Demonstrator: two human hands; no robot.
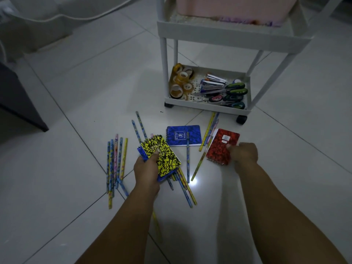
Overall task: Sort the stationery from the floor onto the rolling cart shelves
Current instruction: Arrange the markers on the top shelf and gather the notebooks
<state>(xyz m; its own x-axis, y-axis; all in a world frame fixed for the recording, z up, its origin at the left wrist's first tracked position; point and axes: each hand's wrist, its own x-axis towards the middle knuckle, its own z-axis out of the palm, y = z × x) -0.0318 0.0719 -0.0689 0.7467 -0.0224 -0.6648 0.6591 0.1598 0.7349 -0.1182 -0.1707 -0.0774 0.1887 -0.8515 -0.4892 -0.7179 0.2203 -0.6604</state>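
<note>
While my left hand [146,168] grips the yellow notebook [162,155] stacked on a blue one, my right hand [242,154] pinches the red notebook [221,147], both near the cart [207,106]. Between them lies another blue notebook [183,135]; its label is unreadable. Pencils [116,164] crowd the floor; bare tile [295,149] right of the cart.

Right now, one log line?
left hand: holds yellow notepad | right hand: grips red notepad | blue notepad: floor

Mottled notebooks, white cart
Yellow-black notebook [161,156], red-speckled notebook [222,146], blue-marbled notebook [183,135]; white cart [207,105]; amber tape rolls [180,80].
</note>
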